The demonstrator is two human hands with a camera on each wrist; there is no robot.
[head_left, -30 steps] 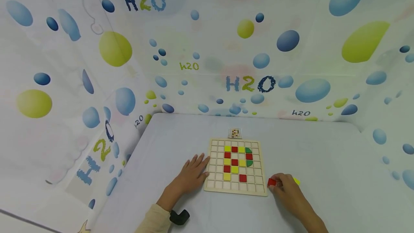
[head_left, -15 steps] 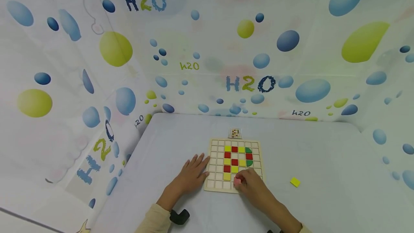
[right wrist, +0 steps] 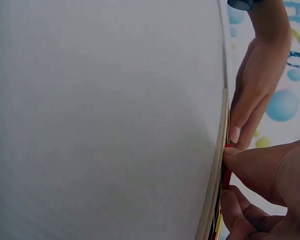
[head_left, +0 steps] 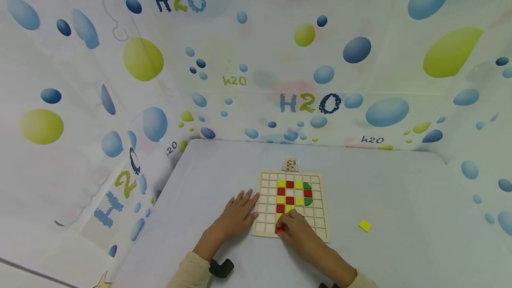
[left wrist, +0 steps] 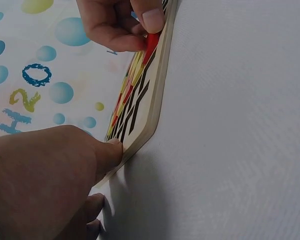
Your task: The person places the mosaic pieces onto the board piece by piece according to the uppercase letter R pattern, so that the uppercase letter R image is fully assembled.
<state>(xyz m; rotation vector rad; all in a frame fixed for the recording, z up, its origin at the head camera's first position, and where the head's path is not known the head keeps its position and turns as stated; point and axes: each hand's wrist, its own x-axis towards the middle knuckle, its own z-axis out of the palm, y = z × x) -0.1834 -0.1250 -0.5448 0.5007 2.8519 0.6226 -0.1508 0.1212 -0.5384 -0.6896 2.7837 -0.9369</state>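
My right hand [head_left: 299, 234] pinches a red square tile [head_left: 278, 229] between thumb and fingers, at the bottom row of a wooden grid board [head_left: 260, 218]. In the left wrist view the red tile [left wrist: 151, 46] stands tilted against the board's surface. Fingers spread, my left hand [head_left: 237, 214] rests at the board's left edge, its thumb touching the rim. Red and yellow squares and two green quarter-round tiles lie in the upper and middle cells. The right hand covers part of the lower cells.
A loose yellow square tile [head_left: 365, 226] lies on the white tabletop, right of the board. Behind the board is a small printed pattern card [head_left: 290, 164]. A curtain with blue and green dots [head_left: 304, 34] hangs behind and to the left.
From beside the yellow tile, my right hand has carried the red tile leftward over the board to its bottom row. The left hand stays at the board's edge.
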